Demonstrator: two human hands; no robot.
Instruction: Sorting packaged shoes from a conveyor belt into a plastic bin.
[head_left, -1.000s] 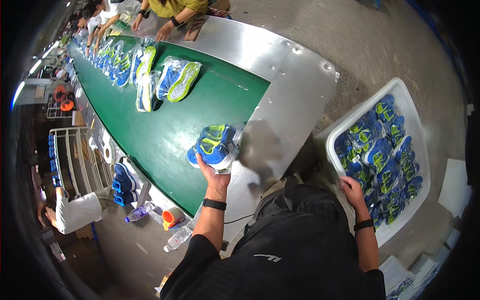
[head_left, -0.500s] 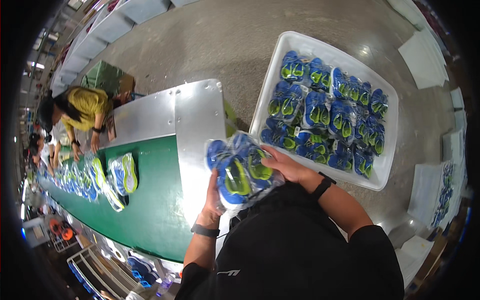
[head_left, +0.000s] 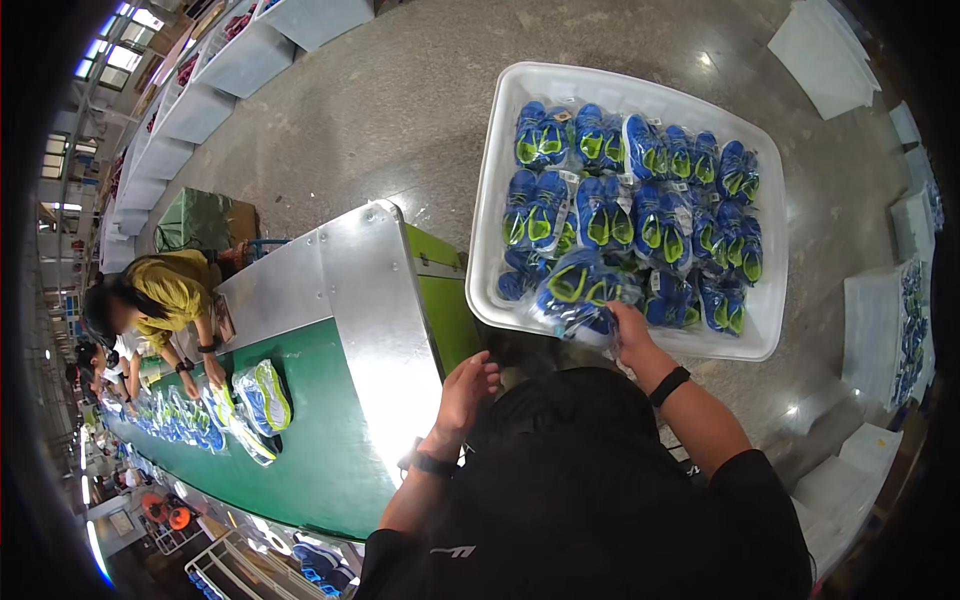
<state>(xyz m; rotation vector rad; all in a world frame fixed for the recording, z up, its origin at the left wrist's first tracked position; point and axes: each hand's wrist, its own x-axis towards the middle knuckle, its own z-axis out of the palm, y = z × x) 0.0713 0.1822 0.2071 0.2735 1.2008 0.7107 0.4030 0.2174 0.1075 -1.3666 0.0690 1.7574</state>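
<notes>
My right hand grips a bagged pair of blue and lime-green shoes by its near end, over the front left part of a white bin. Rows of similar bagged shoes fill that bin, their toes mostly toward the far side. My left hand is off to the left of the held pair, in front of the metal end of a table; it holds nothing, its fingers loosely curled and a little apart. The pair's lower side is hidden.
A green conveyor belt with a metal frame runs along my left. More bagged shoes lie on it, near a person in a yellow top. White bins line the far left; others stand at right.
The bagged pair has gone from between both hands to the right, over the bin. My left hand has let go of it. My view has turned somewhat to the right.
</notes>
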